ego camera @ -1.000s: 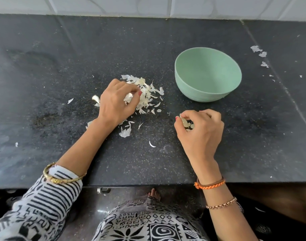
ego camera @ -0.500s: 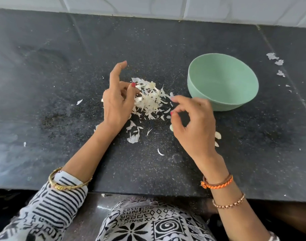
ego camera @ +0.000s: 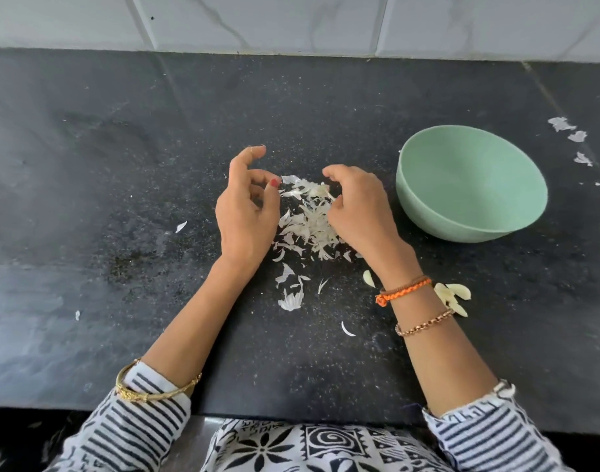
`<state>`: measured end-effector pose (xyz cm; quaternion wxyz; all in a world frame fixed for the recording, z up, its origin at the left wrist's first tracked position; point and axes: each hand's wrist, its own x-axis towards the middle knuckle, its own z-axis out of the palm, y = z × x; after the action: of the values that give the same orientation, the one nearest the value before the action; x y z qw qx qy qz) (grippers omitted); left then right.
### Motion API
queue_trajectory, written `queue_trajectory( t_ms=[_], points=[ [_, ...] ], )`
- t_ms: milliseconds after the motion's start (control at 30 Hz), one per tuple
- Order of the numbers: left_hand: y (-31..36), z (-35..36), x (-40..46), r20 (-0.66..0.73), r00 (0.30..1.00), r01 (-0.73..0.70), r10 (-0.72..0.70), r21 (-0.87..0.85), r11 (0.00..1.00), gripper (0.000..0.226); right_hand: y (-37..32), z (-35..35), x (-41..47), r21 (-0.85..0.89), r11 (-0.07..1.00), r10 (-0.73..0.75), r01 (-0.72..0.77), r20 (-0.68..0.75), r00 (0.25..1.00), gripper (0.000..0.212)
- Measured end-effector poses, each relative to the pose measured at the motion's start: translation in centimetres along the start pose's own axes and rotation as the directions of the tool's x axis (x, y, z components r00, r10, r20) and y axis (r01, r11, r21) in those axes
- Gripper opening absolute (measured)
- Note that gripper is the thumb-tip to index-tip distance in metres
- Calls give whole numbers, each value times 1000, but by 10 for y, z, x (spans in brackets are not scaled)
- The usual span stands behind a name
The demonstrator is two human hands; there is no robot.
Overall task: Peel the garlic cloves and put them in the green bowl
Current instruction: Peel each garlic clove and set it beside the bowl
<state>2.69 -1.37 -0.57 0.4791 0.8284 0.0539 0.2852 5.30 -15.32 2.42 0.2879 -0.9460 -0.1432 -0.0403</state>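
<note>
The green bowl [ego camera: 424, 212] stands on the black counter at the right, and its inside looks empty. A pile of white garlic peels [ego camera: 307, 223] lies in the middle. My left hand [ego camera: 246, 212] hovers at the pile's left edge, fingers curled and apart, index finger raised, nothing visible in it. Over the pile's right side is my right hand [ego camera: 358, 209], its fingers curled down onto the peels; what they hold, if anything, is hidden. Peeled garlic cloves [ego camera: 453, 294] lie beside my right wrist, with one more clove [ego camera: 369, 278] on its left.
Loose peel scraps [ego camera: 290, 298] are scattered toward the counter's front edge, and a few more peel scraps [ego camera: 564, 126] sit far right behind the bowl. A white tiled wall [ego camera: 292, 22] bounds the counter at the back.
My right hand has left the cloves near the front and moved up and left onto the peel pile. My left hand has lifted off the pile and opened its fingers.
</note>
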Motion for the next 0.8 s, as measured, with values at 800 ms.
queue_trajectory(
  t_ms=[800],
  points=[
    [-6, -5, 1, 400, 909, -189, 118, 141, 972, 23, 12, -3, -9, 13, 1000, 19, -22, 184, 983, 40]
  ],
)
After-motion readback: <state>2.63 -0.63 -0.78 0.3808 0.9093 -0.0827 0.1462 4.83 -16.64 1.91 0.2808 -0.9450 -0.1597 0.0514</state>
